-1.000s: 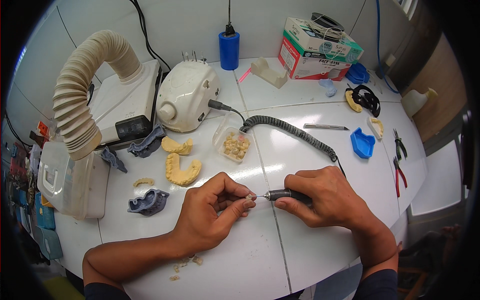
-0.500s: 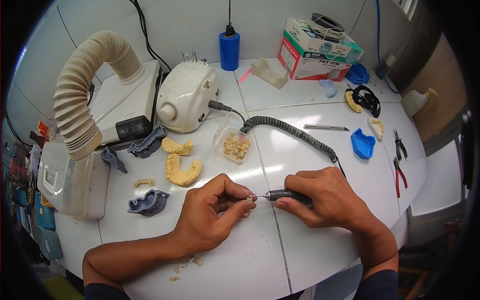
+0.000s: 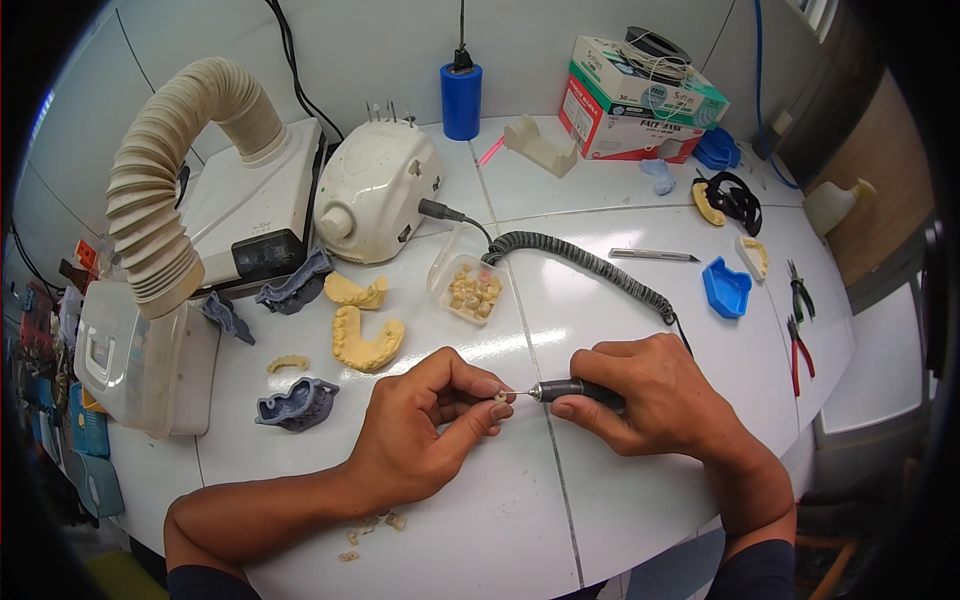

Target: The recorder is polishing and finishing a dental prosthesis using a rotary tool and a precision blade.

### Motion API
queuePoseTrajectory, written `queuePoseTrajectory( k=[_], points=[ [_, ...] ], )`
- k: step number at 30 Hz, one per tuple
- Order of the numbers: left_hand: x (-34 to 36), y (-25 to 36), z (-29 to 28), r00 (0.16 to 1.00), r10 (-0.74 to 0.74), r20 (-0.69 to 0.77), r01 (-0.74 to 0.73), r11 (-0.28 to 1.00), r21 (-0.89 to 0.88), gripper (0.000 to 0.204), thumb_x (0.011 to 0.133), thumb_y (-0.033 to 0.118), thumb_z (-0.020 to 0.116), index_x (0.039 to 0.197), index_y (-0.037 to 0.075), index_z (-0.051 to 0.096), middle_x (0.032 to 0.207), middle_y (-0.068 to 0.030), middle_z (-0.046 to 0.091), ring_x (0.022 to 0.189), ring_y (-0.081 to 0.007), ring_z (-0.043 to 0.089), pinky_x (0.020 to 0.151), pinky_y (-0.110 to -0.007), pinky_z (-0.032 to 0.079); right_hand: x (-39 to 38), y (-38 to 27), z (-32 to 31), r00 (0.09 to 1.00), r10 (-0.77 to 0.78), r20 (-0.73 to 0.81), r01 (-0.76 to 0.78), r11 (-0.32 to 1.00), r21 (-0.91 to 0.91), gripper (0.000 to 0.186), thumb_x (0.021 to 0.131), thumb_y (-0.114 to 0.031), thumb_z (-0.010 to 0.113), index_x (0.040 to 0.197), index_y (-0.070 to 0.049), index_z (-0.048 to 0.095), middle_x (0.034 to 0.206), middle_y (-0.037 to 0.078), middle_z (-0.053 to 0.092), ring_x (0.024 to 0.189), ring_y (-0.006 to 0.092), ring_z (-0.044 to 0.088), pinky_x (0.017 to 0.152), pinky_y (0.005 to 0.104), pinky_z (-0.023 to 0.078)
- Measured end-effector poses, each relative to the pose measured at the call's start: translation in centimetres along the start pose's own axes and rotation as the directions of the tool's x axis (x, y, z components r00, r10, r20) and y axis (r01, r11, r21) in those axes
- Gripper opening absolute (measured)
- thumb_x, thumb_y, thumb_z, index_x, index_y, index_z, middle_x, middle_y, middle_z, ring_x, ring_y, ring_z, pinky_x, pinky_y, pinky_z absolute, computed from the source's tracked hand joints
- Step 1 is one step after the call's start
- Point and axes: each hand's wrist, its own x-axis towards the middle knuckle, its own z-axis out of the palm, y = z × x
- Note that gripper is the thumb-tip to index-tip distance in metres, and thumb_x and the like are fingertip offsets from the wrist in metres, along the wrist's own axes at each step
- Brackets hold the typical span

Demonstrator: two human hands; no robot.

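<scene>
My left hand [image 3: 430,420] pinches a small pale tooth-like piece [image 3: 499,398] between thumb and fingertips at the lower centre. My right hand [image 3: 650,400] grips a dark rotary handpiece [image 3: 575,390], its thin metal bit reaching to that piece. A coiled grey cord [image 3: 580,260] runs from the handpiece toward a white motor unit [image 3: 370,190]. Beyond my left hand are a U-shaped yellow dental cast [image 3: 368,345] and an open clear box of small tooth-coloured pieces [image 3: 472,292]. A few pale fragments [image 3: 396,521] lie beside my left forearm.
At left stand a ribbed suction hose [image 3: 150,220], plastic container [image 3: 145,370] and grey moulds [image 3: 295,405]. At right lie a blue tray [image 3: 727,290], metal knife [image 3: 650,254] and pliers [image 3: 795,355]. Stacked boxes [image 3: 635,130] and a blue cylinder [image 3: 461,105] stand at the back.
</scene>
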Motion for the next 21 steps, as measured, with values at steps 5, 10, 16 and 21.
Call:
queuePoseTrajectory(
  k=[5,10,16,21],
  points=[
    [0.05,-0.10,-0.03,1.000,0.010,0.000,-0.010,1.000,-0.003,0.015,0.106,-0.004,0.067,0.116,-0.004,0.056,0.122,-0.0182,0.071,0.114,-0.0212,0.076,0.093,-0.030,0.066,-0.03,0.02,0.04,1.000,0.003,-0.004,-0.003,1.000,0.000,0.046,0.103,-0.050,0.071,0.086,-0.008,0.069,0.065,0.011,0.064,0.057,0.0341,0.063,0.055,0.0466,0.044],
    [0.02,-0.17,0.01,1.000,0.015,-0.002,-0.015,1.000,-0.012,0.015,0.106,-0.004,0.067,0.116,-0.004,0.057,0.121,-0.0179,0.071,0.113,-0.0205,0.076,0.093,-0.030,0.066,-0.12,0.31,0.01,1.000,-0.015,0.004,0.015,1.000,0.015,0.045,0.103,-0.049,0.073,0.085,-0.008,0.069,0.065,0.011,0.064,0.057,0.0340,0.063,0.055,0.0461,0.044],
    [-0.04,-0.22,-0.05,0.999,0.032,-0.003,-0.032,0.999,-0.004,0.015,0.105,-0.005,0.068,0.116,-0.004,0.057,0.120,-0.0176,0.072,0.113,-0.0196,0.076,0.095,-0.030,0.066,-0.04,0.41,0.01,0.999,-0.022,-0.040,0.025,0.997,0.069,0.042,0.101,-0.045,0.076,0.084,-0.007,0.069,0.065,0.010,0.063,0.055,0.0330,0.061,0.054,0.0445,0.044],
    [-0.07,-0.04,-0.16,0.999,0.040,0.002,-0.040,0.998,0.046,0.017,0.103,-0.007,0.070,0.114,-0.004,0.057,0.119,-0.0168,0.072,0.113,-0.0196,0.076,0.098,-0.030,0.065,-0.01,0.31,-0.31,1.000,-0.004,-0.017,0.005,0.997,0.083,0.042,0.101,-0.045,0.077,0.084,-0.007,0.070,0.065,0.010,0.063,0.055,0.0327,0.061,0.054,0.0440,0.045]
  ],
)
